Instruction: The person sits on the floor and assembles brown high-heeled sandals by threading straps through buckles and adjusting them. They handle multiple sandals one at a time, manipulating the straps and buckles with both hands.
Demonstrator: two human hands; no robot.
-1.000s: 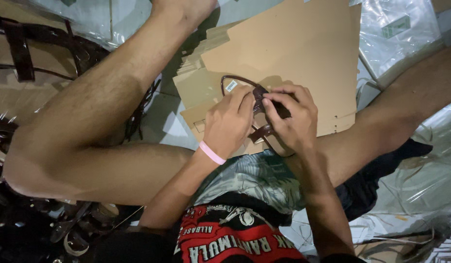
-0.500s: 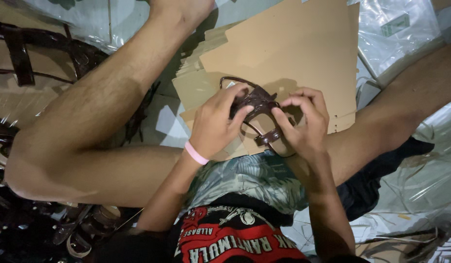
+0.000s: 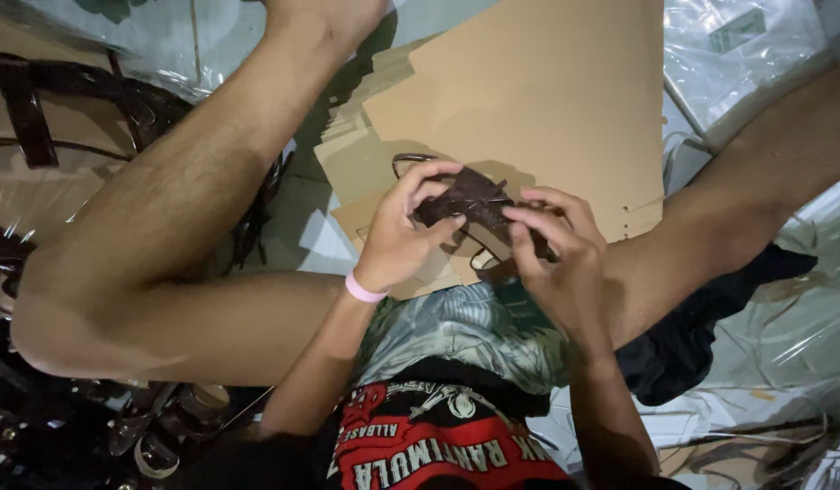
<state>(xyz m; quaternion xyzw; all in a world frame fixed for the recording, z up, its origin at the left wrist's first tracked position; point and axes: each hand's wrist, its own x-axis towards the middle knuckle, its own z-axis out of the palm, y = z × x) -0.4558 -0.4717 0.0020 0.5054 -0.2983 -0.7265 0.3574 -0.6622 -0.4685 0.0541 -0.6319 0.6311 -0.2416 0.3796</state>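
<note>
— From the head view, what have your hands got?

— Your left hand (image 3: pixel 397 238) and right hand (image 3: pixel 554 252) are both curled shut around one dark brown strap piece (image 3: pixel 465 201), held up in the air between your knees. Your left fingers (image 3: pixel 418 186) wrap over its left end with the thumb pressing underneath; your right fingers (image 3: pixel 538 238) pinch the right end, where a small buckle-like part seems to sit, though I cannot tell that for sure.

— Why hold it like that?

— I'd judge that gripping both ends keeps the strap taut and steady, and close to your eyes, so you can work its small parts.

— And what lies under it?

— Flat sheets of brown cardboard (image 3: pixel 547 100) spread on the floor right below your hands, likely a clean surface to work over. Your left leg (image 3: pixel 193 191) is bent up beside it. More dark straps (image 3: pixel 39 100) lie piled at your left, within reach. Clear plastic bags (image 3: pixel 756 54) lie at your right, and you wear a pink wristband (image 3: pixel 363 289) on your left wrist.
</note>
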